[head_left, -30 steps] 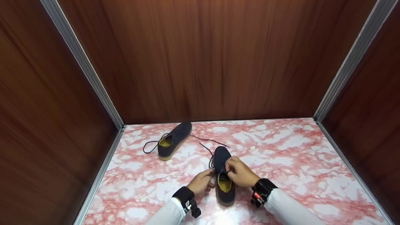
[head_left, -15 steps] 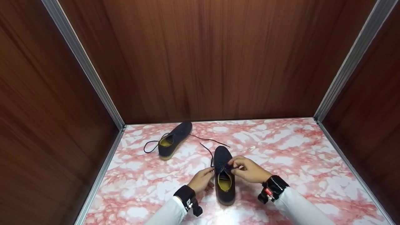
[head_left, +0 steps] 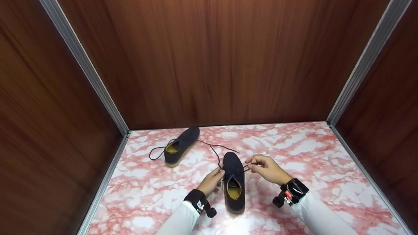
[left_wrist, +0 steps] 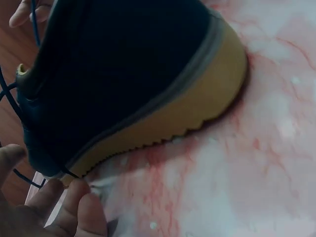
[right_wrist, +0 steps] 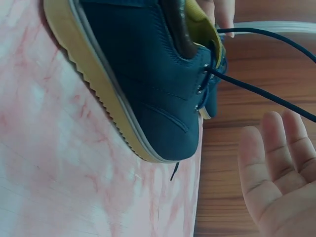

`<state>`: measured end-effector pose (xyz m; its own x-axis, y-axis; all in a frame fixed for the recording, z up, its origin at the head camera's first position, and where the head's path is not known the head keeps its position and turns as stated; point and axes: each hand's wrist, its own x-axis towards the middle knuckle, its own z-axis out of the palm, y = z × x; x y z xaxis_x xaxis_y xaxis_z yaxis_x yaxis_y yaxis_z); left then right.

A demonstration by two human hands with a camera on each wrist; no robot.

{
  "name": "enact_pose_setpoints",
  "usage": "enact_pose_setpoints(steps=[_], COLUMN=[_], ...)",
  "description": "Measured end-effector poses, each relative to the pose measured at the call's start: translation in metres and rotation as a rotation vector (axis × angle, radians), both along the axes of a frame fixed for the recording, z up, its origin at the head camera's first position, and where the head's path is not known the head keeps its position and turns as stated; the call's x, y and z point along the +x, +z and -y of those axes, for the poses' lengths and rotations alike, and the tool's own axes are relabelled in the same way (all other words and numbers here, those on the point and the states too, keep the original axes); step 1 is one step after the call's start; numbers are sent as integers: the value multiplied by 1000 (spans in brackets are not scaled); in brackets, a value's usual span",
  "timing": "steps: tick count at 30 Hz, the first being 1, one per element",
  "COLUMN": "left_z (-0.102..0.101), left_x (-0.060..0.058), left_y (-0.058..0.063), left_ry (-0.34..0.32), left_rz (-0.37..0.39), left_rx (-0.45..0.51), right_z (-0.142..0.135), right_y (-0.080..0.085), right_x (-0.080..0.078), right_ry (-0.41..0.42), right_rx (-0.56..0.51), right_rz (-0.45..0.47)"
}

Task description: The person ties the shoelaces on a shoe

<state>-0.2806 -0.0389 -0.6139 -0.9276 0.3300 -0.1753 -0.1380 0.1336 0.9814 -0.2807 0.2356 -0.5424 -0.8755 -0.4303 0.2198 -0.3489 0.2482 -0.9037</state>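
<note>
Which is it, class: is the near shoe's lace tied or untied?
Untied: the near shoe has lace ends running loose, one toward each hand.

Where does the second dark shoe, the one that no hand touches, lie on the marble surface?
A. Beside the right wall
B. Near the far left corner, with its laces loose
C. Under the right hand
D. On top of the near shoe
B: the far shoe lies toward the far left corner of the marble surface, its loose laces trailing, apart from both hands.

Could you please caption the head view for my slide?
Two hands pull a navy shoe's laces apart on marble.
</note>
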Motion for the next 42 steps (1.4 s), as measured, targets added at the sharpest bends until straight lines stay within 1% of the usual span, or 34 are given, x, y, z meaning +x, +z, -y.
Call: enact_pose_setpoints(steps=[4,7,13,15,19,23,26,28,32,34,40,42], left_z=[-4,-5,-9,-11,-13,-14,-16,-17,-20,-21,-22,-23], left_x=[-4,-6,-9,-10,-15,-19,-23,-24,-27,-28,-34,-35], left_y=[2,3,11,14,19,28,35,41,53,59,74,79], left_ry=[53,87,119,134,159,198,226,237,233,225,208,209], left_rz=[24,51,127,134,117,82,32,3,-42,-70,-143,-175], left_rx=[84,154,403,484,543,520,459,408,312,272,231,195], right_z=[-2,-3,-6,-6,-7,-8,-9,-9,-11,-12,-12,-12], right_y=[5,9,15,17,21,27,29,30,31,32,35,36], right_x=[-2,-2,-2,-3,-3,-4,-6,-8,-9,-10,-11,-11], right_ry=[-2,11,44,60,79,81,57,23,-38,-55,-136,-174], right_rx=[-36,-56,-84,-106,-146,-184,-220,-255,-313,-329,-362,-379], right_rz=[38,66,97,105,118,135,159,185,224,232,256,270])
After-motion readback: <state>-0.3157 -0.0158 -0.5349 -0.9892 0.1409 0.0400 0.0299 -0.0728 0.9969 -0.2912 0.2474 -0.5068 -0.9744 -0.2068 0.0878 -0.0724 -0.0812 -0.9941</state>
